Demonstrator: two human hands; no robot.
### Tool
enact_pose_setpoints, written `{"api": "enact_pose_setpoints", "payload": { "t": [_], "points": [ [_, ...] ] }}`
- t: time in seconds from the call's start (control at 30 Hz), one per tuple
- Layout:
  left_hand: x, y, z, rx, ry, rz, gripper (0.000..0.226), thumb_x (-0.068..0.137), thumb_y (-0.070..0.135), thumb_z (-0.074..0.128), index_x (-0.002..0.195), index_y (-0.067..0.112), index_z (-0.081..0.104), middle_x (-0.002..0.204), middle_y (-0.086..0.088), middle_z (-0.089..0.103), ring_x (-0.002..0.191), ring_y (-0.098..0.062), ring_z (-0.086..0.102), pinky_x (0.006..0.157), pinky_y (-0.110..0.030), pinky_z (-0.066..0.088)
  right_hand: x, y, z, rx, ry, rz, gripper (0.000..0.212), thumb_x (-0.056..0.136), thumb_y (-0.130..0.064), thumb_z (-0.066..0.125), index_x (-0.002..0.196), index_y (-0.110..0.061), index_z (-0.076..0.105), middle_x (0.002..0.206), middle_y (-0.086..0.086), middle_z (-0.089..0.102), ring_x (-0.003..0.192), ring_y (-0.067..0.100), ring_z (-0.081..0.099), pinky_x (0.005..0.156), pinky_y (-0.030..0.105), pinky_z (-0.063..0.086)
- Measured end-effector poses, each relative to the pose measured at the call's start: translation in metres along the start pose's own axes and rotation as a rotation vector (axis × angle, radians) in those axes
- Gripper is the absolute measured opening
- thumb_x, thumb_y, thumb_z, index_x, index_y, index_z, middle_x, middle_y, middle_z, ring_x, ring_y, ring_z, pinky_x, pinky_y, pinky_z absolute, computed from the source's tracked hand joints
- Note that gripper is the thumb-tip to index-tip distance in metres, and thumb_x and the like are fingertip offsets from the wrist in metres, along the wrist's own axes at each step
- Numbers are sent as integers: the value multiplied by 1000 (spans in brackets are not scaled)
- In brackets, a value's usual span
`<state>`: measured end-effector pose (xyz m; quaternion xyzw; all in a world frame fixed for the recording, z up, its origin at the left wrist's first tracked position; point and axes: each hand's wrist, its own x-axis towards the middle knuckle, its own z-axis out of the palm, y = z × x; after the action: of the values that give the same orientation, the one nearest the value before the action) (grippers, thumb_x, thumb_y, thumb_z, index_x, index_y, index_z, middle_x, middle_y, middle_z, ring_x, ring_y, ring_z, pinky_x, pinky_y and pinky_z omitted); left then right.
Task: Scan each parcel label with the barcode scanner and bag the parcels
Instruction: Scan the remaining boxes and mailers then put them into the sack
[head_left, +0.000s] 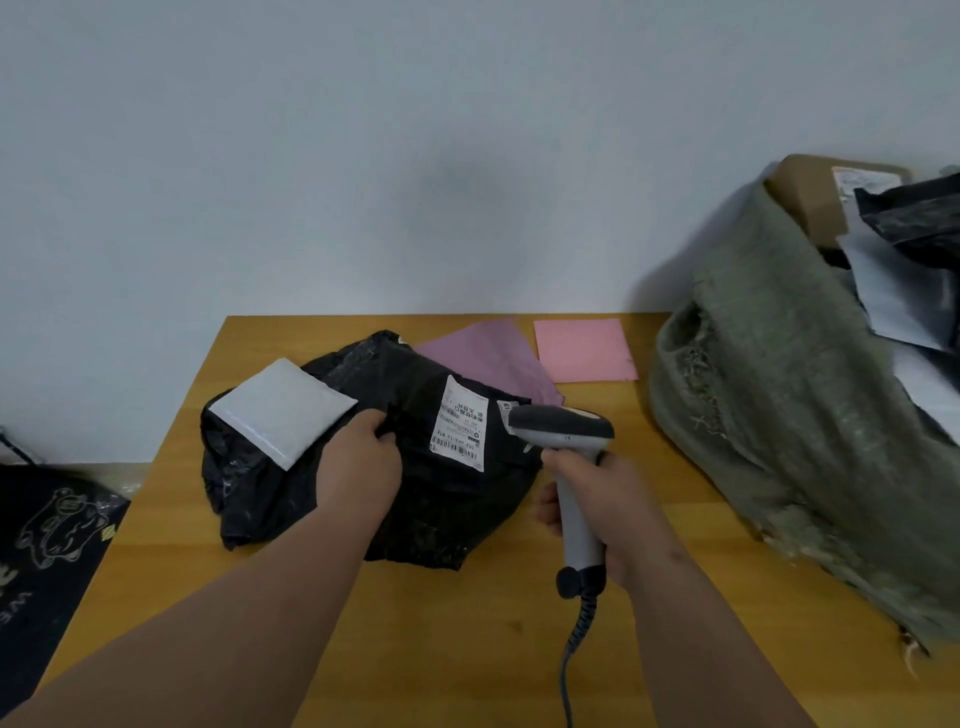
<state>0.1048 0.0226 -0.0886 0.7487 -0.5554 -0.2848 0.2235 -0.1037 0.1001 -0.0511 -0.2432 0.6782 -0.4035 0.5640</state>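
Observation:
A large black plastic parcel (415, 499) lies in the middle of the wooden table (363, 623), its white barcode label (460, 431) facing up. My left hand (358, 462) pinches a fold of the black wrap just left of the label. My right hand (597, 509) grips the handle of a grey barcode scanner (563, 431), whose dark head points at the label from the right. A small white padded parcel (283, 410) rests on the black parcel's left part. The scanner's coiled cable (576, 639) hangs toward the table's front edge.
A grey-green woven sack (789, 405) stands at the table's right, holding a cardboard box (826, 192) and several other parcels. A purple envelope (493, 358) and a pink envelope (584, 351) lie at the back. A dark printed mat (47, 535) lies on the floor at left.

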Motion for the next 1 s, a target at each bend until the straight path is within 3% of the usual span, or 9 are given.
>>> {"api": "enact_pose_setpoints", "payload": {
  "t": [0.1, 0.17, 0.27, 0.4, 0.6, 0.67, 0.77, 0.93, 1.0],
  "points": [
    [-8, 18, -7, 5, 66, 85, 28, 99, 17, 46, 123, 18, 61, 95, -1, 65, 76, -12, 54, 65, -29, 39, -9, -6, -8, -14, 11, -46, 19, 93, -20, 65, 93, -1, 65, 67, 10, 65, 64, 24, 66, 59, 34, 53],
    [-13, 31, -12, -10, 101, 128, 28, 99, 18, 46, 121, 20, 62, 90, 0, 65, 72, -13, 55, 59, -28, 39, -16, -11, -13, -15, 21, -71, 22, 93, -21, 66, 91, 0, 65, 68, 11, 65, 64, 25, 65, 58, 34, 53],
    [-19, 56, -22, -58, 144, 187, 32, 99, 18, 47, 126, 21, 62, 101, -3, 69, 83, -19, 58, 69, -32, 45, -25, -20, -19, -6, 43, -120, 20, 90, -21, 66, 87, -1, 64, 70, 12, 64, 62, 24, 64, 56, 32, 51],
    [-24, 85, -36, -140, 163, 296, 28, 98, 15, 48, 120, 17, 66, 105, -4, 68, 86, -16, 52, 75, -29, 39, -42, -34, -25, -3, 111, -200, 15, 87, -20, 66, 87, -6, 66, 70, 8, 67, 59, 17, 63, 59, 30, 52],
    [-34, 116, -55, -213, 187, 455, 28, 97, 13, 49, 118, 16, 68, 112, -5, 68, 94, -18, 57, 83, -31, 43, -78, -52, -35, 77, 205, -342, 15, 90, -16, 65, 77, -7, 65, 66, 11, 66, 62, 25, 62, 62, 36, 50],
    [-37, 125, -60, -208, 202, 512, 29, 96, 14, 50, 118, 18, 69, 113, -5, 68, 99, -24, 60, 86, -31, 45, -89, -56, -39, 109, 247, -393, 17, 88, -18, 67, 82, -2, 66, 68, 14, 66, 65, 29, 62, 64, 40, 50],
    [-43, 143, -64, -200, 217, 579, 30, 95, 14, 52, 117, 21, 70, 114, -5, 67, 103, -26, 60, 85, -27, 41, -105, -60, -49, 136, 295, -438, 22, 89, -20, 67, 88, 3, 66, 68, 12, 67, 64, 28, 64, 63, 39, 52],
    [-59, 192, -62, -287, 223, 685, 32, 93, 13, 49, 113, 23, 72, 108, -3, 66, 96, -20, 59, 84, -27, 43, -130, -61, -82, 205, 366, -479, 17, 90, -19, 66, 79, -6, 62, 61, 5, 64, 53, 17, 61, 54, 29, 51],
    [-65, 220, -59, -289, 269, 752, 33, 93, 10, 48, 112, 21, 73, 104, -5, 66, 96, -22, 59, 80, -26, 41, -135, -62, -99, 227, 380, -492, 18, 90, -18, 66, 76, -7, 62, 64, 8, 64, 57, 19, 62, 56, 30, 52]
  ]
}}
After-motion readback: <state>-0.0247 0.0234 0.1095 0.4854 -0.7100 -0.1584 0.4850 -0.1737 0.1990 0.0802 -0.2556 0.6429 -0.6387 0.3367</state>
